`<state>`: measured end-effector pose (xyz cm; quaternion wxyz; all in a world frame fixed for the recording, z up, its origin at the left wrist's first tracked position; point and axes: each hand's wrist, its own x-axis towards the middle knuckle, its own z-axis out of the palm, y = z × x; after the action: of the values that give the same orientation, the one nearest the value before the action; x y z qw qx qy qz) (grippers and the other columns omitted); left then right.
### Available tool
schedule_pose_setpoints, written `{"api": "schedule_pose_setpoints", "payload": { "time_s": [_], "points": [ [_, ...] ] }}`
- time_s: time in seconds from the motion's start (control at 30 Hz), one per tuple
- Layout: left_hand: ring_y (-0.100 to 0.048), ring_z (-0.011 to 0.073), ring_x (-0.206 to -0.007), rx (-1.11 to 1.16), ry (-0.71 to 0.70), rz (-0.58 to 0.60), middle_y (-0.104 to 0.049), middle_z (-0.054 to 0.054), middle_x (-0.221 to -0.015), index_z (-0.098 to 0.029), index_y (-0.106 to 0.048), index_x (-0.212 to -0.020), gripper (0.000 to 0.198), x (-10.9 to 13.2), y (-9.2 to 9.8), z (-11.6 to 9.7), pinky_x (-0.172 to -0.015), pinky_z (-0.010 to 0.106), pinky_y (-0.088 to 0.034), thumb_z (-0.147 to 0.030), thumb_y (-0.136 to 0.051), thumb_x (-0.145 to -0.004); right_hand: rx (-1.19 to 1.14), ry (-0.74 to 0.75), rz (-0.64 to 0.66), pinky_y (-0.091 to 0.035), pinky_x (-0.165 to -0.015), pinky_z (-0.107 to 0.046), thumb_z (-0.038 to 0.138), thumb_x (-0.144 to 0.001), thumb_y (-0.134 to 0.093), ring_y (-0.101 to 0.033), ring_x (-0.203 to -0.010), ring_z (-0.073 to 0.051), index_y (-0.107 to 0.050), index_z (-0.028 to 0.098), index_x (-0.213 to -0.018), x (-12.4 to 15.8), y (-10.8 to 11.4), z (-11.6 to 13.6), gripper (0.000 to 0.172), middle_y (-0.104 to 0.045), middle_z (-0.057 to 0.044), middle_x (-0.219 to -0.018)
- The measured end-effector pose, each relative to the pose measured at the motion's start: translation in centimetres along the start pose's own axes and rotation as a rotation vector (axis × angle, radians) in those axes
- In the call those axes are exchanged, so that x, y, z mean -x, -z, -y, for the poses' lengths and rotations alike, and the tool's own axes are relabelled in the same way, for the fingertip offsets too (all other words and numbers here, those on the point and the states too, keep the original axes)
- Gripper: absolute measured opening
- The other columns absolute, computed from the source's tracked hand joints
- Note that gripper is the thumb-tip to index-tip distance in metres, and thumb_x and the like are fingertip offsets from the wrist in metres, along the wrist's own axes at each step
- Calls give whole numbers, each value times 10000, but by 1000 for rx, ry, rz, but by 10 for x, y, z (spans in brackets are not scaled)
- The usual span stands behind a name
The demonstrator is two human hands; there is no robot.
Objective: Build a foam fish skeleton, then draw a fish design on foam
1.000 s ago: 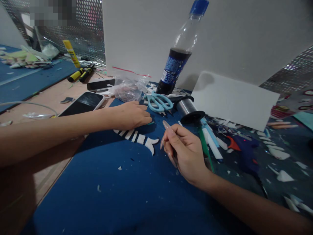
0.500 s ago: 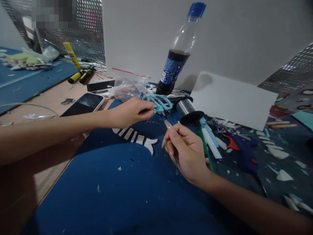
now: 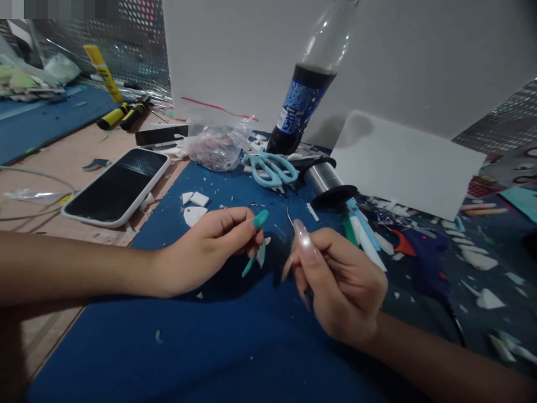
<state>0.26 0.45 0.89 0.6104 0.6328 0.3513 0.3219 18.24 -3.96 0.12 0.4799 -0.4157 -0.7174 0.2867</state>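
Note:
My left hand [image 3: 222, 246] is closed above the blue mat [image 3: 201, 347], its thumb pressed against the curled fingers. Whatever may be between its fingertips is hidden. Facing it, my right hand [image 3: 335, 280] pinches a short, thin wire [image 3: 289, 215], whose bent tip sticks up past the thumbnail. A white fish-head-shaped piece [image 3: 194, 216] lies behind my left hand, beside small white flat pieces [image 3: 198, 198]. The left hand covers the other fish-shaped pieces; just a bit of white shows by its fingertips.
Light-blue scissors [image 3: 272, 173], a wire spool [image 3: 325, 180] and a drink bottle [image 3: 300, 106] stand or lie behind my hands. A phone [image 3: 119, 187] is at left. A glue gun [image 3: 425, 252] and foam scraps are at right. A plastic bag [image 3: 216, 143] lies at the back.
My left hand has come down and nearer to me, away from the scissors, and now covers most of the fish-shaped pieces. My right hand is slightly further right, with the wire tip showing.

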Motion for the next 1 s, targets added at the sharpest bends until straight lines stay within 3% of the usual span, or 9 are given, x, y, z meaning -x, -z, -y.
{"api": "schedule_pose_setpoints", "payload": {
  "time_s": [0.2,0.53,1.0],
  "points": [
    [-425,64,-558,-23,-5,22,-489,-47,-626,-169,-513,-704,288,2,1,2,-524,177,-353,-293,-421,-948,83,83,51,-377,-394,-190,93,-887,-507,-464,-351,-45,-550,198,-679,-4,0,4,237,-482,75,-452],
    [-424,46,-574,-59,-62,32,-485,-55,-639,-162,-499,-681,309,2,1,2,-522,162,-346,-287,-420,-953,27,17,145,-393,-396,-212,101,-870,-489,-482,-365,-74,-551,212,-630,-9,-3,13,272,-518,51,-431],
    [-454,57,-571,-87,-71,27,-500,-46,-631,-167,-502,-677,303,3,0,2,-517,172,-360,-284,-421,-945,61,26,142,-394,-385,-213,99,-867,-484,-489,-376,-79,-541,223,-626,-8,-3,15,277,-506,53,-423]
  ]
}}
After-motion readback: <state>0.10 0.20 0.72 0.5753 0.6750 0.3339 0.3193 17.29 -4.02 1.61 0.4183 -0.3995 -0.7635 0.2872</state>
